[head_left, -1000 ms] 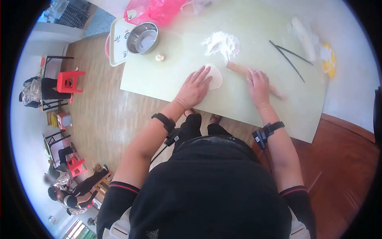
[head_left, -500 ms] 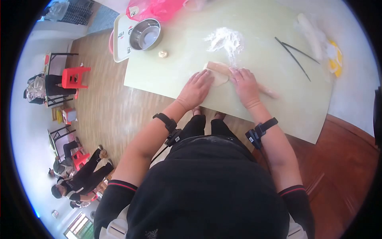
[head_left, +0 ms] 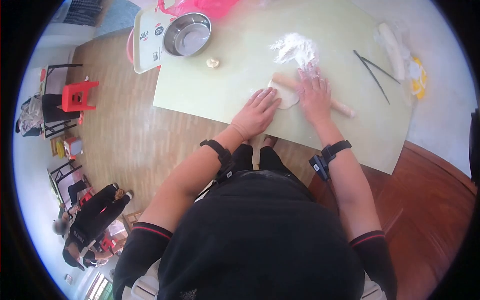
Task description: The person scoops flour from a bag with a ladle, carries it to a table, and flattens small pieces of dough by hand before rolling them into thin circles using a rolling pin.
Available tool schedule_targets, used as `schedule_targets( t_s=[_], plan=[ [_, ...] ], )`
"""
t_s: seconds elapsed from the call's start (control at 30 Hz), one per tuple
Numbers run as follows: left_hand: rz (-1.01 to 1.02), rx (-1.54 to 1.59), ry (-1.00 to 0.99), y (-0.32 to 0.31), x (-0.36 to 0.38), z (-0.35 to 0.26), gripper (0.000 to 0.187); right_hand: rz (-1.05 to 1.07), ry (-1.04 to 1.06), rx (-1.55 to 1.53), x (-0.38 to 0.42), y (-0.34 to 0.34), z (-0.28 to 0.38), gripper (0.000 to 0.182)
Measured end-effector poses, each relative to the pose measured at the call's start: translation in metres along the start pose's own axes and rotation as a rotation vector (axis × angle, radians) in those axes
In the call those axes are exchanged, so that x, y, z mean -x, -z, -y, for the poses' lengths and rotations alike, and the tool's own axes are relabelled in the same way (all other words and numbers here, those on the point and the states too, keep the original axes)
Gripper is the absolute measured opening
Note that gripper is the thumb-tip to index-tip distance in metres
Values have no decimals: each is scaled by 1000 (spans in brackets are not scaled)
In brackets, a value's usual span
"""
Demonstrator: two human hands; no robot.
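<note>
Dough disc worked under rolling pin, near side of table.
Disc's near edge is covered by left hand, fingers laid together; whether it is pinched cannot be told. Pin is laid across disc's far part and pressed by right hand, palm down, fingers stretched toward flour pile, not wrapped round. Pressure is best kept light and even, pin rolled from rim toward middle, disc turned a little between strokes; left fingertips should be kept clear of pin. If sticking is felt, flour is best dusted underneath.
</note>
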State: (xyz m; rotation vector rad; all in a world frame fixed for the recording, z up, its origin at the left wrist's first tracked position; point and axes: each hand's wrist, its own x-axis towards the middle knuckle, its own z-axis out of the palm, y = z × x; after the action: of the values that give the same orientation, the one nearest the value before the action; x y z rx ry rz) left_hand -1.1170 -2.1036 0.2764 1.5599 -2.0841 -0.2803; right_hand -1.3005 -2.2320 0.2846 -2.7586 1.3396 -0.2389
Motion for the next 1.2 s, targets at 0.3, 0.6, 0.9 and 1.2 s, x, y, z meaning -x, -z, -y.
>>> schedule_targets(
  t_s=[0.3, 0.6, 0.9, 1.2],
  plan=[
    [-15, 11, 19, -11, 1, 10, 44, -33, 5, -231, 20, -4, 0, 39],
    [73, 32, -226, 7, -57, 48, 39, -315, -221, -305, 32, 23, -24, 37],
    [190, -82, -75, 10, -46, 40, 41, -273, -194, -271, 53, 12, -13, 37],
    [67, -68, -145, 2, -18, 35, 44, -107, -119, -232, 27, -6, 30, 38]
  ],
)
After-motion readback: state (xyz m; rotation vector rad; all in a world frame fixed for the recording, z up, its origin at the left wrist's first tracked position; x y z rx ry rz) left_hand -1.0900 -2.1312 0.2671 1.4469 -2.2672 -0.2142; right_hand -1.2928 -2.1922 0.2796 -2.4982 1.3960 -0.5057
